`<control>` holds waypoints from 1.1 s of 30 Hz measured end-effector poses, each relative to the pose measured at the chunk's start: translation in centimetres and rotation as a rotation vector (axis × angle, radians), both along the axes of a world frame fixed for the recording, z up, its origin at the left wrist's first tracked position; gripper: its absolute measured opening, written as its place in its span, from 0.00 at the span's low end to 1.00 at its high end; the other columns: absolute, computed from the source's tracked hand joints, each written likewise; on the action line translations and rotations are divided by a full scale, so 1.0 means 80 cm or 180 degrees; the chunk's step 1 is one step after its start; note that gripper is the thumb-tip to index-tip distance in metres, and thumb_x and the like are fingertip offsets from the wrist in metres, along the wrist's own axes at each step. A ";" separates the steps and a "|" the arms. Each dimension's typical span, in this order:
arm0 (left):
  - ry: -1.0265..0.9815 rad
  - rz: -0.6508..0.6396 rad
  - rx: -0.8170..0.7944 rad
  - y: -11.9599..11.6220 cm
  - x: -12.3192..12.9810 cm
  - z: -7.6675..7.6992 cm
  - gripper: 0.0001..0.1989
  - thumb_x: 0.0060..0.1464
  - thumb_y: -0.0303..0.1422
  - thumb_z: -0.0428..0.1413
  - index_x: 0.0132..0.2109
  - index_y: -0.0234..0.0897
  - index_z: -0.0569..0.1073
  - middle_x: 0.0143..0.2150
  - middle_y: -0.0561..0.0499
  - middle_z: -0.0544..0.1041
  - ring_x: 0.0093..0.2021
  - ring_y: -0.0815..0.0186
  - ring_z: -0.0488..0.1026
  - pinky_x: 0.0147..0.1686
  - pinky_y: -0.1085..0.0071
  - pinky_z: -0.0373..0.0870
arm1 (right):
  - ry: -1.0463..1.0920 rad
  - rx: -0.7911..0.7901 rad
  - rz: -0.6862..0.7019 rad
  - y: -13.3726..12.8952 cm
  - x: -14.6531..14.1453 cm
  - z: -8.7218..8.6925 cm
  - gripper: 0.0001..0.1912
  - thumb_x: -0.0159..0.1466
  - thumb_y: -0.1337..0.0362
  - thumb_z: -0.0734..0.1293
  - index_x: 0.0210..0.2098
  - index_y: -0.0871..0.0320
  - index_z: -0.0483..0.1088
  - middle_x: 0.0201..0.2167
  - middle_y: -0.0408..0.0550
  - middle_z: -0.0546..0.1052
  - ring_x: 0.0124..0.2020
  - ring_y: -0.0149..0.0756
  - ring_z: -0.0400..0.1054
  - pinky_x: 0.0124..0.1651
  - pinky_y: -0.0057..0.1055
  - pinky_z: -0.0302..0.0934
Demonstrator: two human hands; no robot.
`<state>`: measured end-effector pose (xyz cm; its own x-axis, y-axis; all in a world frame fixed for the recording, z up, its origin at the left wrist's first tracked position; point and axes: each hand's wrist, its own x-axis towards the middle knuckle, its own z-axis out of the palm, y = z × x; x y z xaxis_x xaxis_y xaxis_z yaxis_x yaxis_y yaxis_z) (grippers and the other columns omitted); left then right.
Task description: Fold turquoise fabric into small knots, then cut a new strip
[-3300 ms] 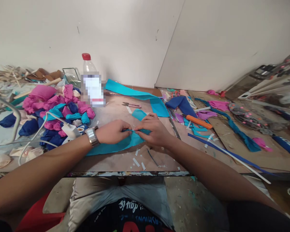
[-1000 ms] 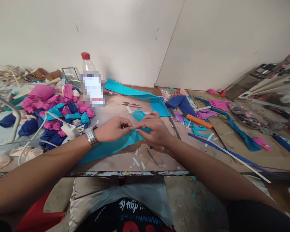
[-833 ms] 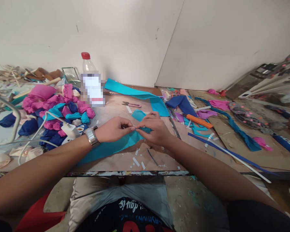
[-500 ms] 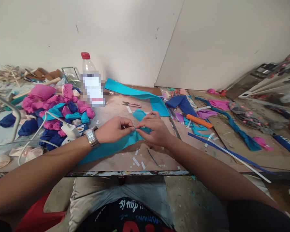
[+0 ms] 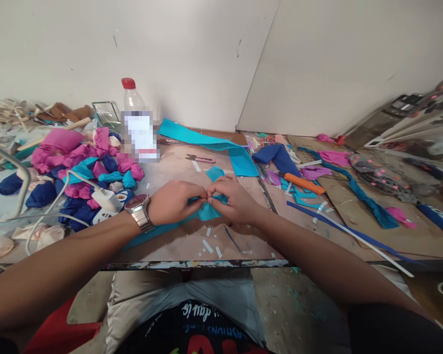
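Turquoise fabric strip (image 5: 210, 211) lies centrally, pinched between nearly closed fingertips of my left hand (image 5: 175, 200) and right hand (image 5: 236, 199); pink-handled metal snips (image 5: 201, 159) sit at twelve o'clock on the brown tabletop (image 5: 162, 174), before a pale wall (image 5: 195, 64).

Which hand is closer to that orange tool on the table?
Right. The right hand, pinching a turquoise strip, is left of the orange tool, not touching it; the left hand is farther left, beyond the right one.
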<state>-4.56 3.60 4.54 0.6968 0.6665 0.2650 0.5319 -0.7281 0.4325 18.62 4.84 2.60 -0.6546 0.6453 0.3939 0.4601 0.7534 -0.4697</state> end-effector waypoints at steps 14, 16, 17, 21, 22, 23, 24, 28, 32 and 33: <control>0.0364 0.0005 0.0177 -0.001 0.001 -0.003 0.14 0.71 0.37 0.50 0.47 0.40 0.81 0.44 0.48 0.85 0.40 0.61 0.80 0.37 0.68 0.65 | 0.0132 -0.0049 -0.0085 0.000 0.002 0.003 0.05 0.64 0.65 0.68 0.32 0.54 0.76 0.33 0.44 0.82 0.42 0.41 0.73 0.54 0.42 0.55; 0.0349 0.0012 0.0139 -0.001 0.002 -0.004 0.14 0.71 0.37 0.50 0.47 0.41 0.81 0.45 0.48 0.85 0.41 0.61 0.80 0.38 0.68 0.65 | 0.0171 -0.0178 -0.0096 -0.001 0.002 0.005 0.05 0.63 0.66 0.69 0.31 0.54 0.77 0.34 0.45 0.82 0.42 0.41 0.73 0.53 0.41 0.57; 0.0330 0.0032 0.0124 -0.001 0.002 -0.004 0.14 0.71 0.37 0.50 0.47 0.41 0.81 0.44 0.48 0.85 0.41 0.61 0.80 0.38 0.68 0.65 | 0.0188 -0.0224 -0.0098 0.000 0.002 0.005 0.05 0.62 0.66 0.69 0.31 0.54 0.77 0.34 0.45 0.82 0.42 0.40 0.73 0.52 0.41 0.58; 0.0109 0.0146 -0.0125 -0.001 0.002 0.001 0.14 0.69 0.39 0.53 0.44 0.38 0.81 0.37 0.49 0.84 0.34 0.64 0.77 0.35 0.69 0.62 | 0.0243 -0.0251 -0.0122 0.001 0.003 0.007 0.05 0.64 0.64 0.69 0.31 0.55 0.76 0.34 0.45 0.81 0.41 0.40 0.74 0.51 0.41 0.59; 0.0030 0.0147 -0.0243 0.000 0.001 0.003 0.13 0.68 0.39 0.54 0.43 0.38 0.81 0.34 0.50 0.83 0.32 0.65 0.76 0.34 0.70 0.61 | 0.0239 -0.0240 -0.0134 0.001 0.004 0.007 0.05 0.64 0.64 0.69 0.31 0.55 0.76 0.34 0.46 0.81 0.41 0.41 0.74 0.51 0.41 0.60; -0.0041 0.0126 -0.0365 0.000 0.001 0.004 0.13 0.67 0.38 0.55 0.42 0.37 0.81 0.33 0.51 0.82 0.30 0.67 0.74 0.33 0.70 0.60 | 0.0228 -0.0225 -0.0139 0.002 0.004 0.007 0.05 0.64 0.64 0.69 0.31 0.55 0.76 0.34 0.46 0.82 0.42 0.41 0.74 0.51 0.41 0.60; -0.0094 0.0088 -0.0477 0.001 0.000 0.006 0.13 0.67 0.38 0.55 0.41 0.37 0.81 0.31 0.52 0.81 0.29 0.68 0.72 0.33 0.71 0.59 | 0.0207 -0.0215 -0.0131 0.002 0.004 0.007 0.05 0.64 0.64 0.69 0.32 0.55 0.76 0.34 0.46 0.82 0.42 0.41 0.74 0.51 0.41 0.60; -0.0153 0.0007 -0.0729 0.002 -0.002 0.010 0.12 0.64 0.36 0.55 0.38 0.35 0.80 0.28 0.54 0.77 0.26 0.70 0.67 0.31 0.71 0.56 | 0.0176 -0.0230 0.0008 0.002 0.005 0.008 0.04 0.64 0.64 0.69 0.33 0.55 0.76 0.35 0.46 0.82 0.42 0.41 0.74 0.50 0.41 0.62; -0.0203 0.0021 -0.0889 0.003 -0.002 0.009 0.13 0.64 0.37 0.55 0.37 0.35 0.80 0.24 0.56 0.72 0.25 0.71 0.62 0.29 0.71 0.54 | 0.0120 -0.0176 0.0100 0.001 0.005 0.008 0.03 0.64 0.64 0.70 0.34 0.54 0.77 0.35 0.46 0.83 0.42 0.41 0.74 0.51 0.41 0.62; -0.0193 0.0006 -0.0957 0.003 -0.002 0.008 0.13 0.64 0.38 0.55 0.36 0.35 0.80 0.24 0.56 0.71 0.25 0.71 0.61 0.29 0.71 0.53 | 0.0098 -0.0143 0.0109 0.001 0.005 0.008 0.03 0.64 0.64 0.69 0.33 0.54 0.77 0.35 0.46 0.83 0.43 0.41 0.75 0.52 0.42 0.61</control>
